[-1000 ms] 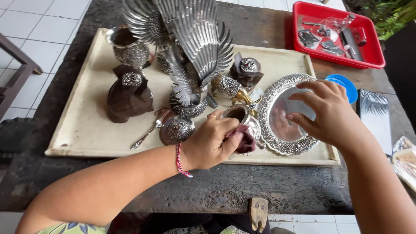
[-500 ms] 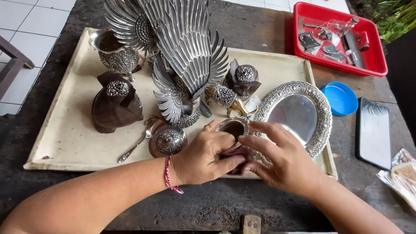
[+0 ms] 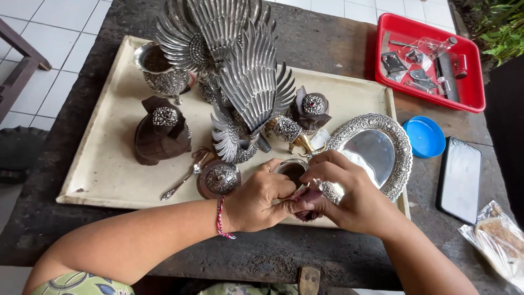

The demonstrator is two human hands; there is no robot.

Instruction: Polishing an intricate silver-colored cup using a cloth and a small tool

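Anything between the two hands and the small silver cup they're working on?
Nothing visible. Left hand wraps the small silver cup from the left; right hand closes on it from the right. Their fingers meet below its rim. The oval silver tray sits clear to the right.

A dark, rough wooden table (image 3: 338,43) fills most of the view; its surface is worn and uneven. Under it lies a floor of pale square tiles (image 3: 49,27) with thin grey joints. At the far left a dark wooden piece of furniture (image 3: 19,63) stands on the tiles — only a leg and a bar are visible. In the top right corner there are green leaves (image 3: 499,30). The light is soft daylight, even, without hard shadows.
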